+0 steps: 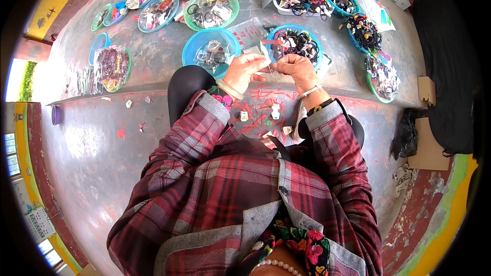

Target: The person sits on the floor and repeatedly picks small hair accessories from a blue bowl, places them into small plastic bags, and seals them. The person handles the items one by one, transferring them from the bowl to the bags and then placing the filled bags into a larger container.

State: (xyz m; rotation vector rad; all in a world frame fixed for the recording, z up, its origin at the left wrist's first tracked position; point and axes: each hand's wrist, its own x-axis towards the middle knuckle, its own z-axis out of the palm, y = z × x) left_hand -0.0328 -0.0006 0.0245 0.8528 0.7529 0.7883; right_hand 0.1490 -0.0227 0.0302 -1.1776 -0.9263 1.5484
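Note:
Both hands meet in front of my knees, close to the blue basins. My left hand (242,74) is closed, with thumb and fingertips pinching a small white card (264,50). Just to its right, my right hand (299,71) pinches what looks like a small clear plastic bag with a red strip (276,42) at its top. The fingertips hide part of both. Beyond my left hand is a blue basin (190,46) with packaged hair ties at its bottom. Behind my right hand stands another blue basin (318,53) full of black and coloured hair ties.
Red scraps (261,103) and small white cards (275,111) litter the floor between my legs. More basins of small goods, such as a green basin (232,18), stand farther off. A green-rimmed basin (128,74) with bagged pieces is at left; a black bag (406,135) lies right.

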